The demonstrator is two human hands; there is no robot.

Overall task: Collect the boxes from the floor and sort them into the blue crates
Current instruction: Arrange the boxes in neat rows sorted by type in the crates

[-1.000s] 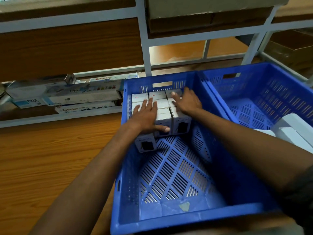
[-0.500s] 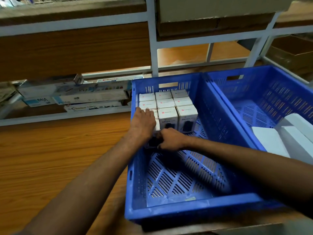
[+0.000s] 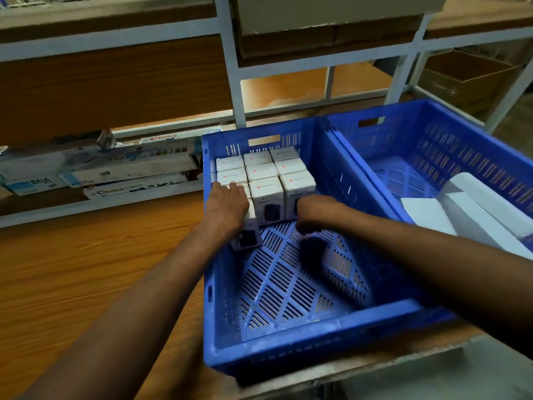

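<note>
A blue crate [image 3: 302, 339] stands in front of me on the wooden top. Several small white boxes [image 3: 265, 194] are packed upright in rows against its far wall. My left hand [image 3: 226, 209] lies flat on the nearest box of the left row [image 3: 248, 239], fingers straight and reaching onto the boxes behind. My right hand [image 3: 314, 212] sits low in front of the right row, fingers curled under, with nothing seen in it. A second blue crate [image 3: 375, 111] stands to the right with larger white boxes [image 3: 473, 215] in it.
Long flat cartons [image 3: 129, 168] lie stacked on a low shelf to the left behind the crate. A white metal rack post [image 3: 230, 82] rises just behind it. An open cardboard box [image 3: 467, 79] stands at the far right. The near half of the left crate's floor [image 3: 288, 284] is bare.
My right hand came off the box tops, dipped beside the left hand at the front box, then moved right in front of the right row. My left hand slid nearer onto the front box.
</note>
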